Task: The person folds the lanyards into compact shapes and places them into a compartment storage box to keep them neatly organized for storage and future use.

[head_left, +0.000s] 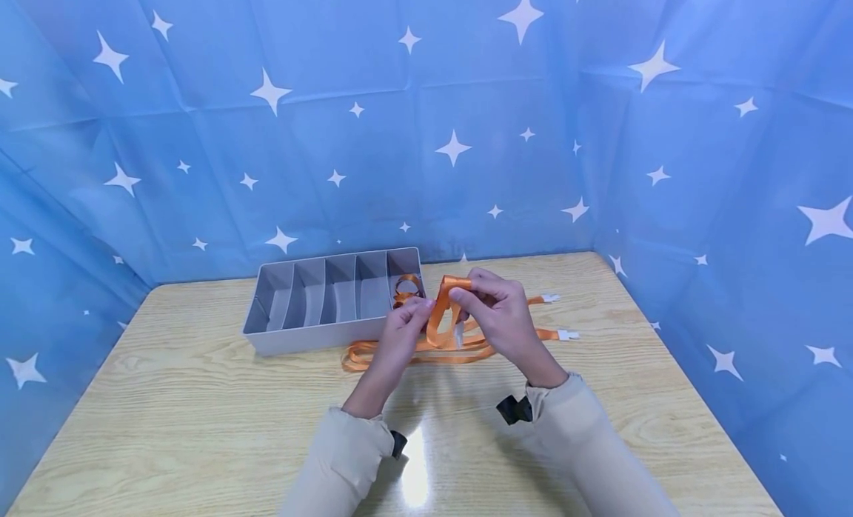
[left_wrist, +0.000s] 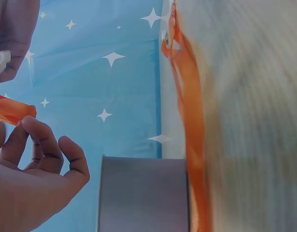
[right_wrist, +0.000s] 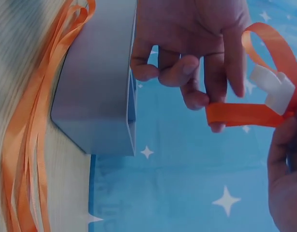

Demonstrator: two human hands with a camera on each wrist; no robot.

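Observation:
An orange lanyard (head_left: pixel 436 321) is held up in folds between both hands above the table. My left hand (head_left: pixel 403 328) pinches the folded end of its strap at the fingertips, its other fingers loosely bent. With thumb and fingers, my right hand (head_left: pixel 500 313) grips the upper folds. Beside that grip, a white plastic buckle (right_wrist: pixel 274 87) hangs on the strap. Below the hands, more orange lanyards (head_left: pixel 360 358) lie lengthwise on the table, with white clips (head_left: pixel 568 335) at their right ends.
A grey divided box (head_left: pixel 320 339) stands behind and left of my hands. Its rightmost compartment holds a coiled orange lanyard (head_left: pixel 408 284). The wooden table (head_left: pixel 166 398) ends at a blue star-patterned curtain (head_left: pixel 373 132) at the back and sides.

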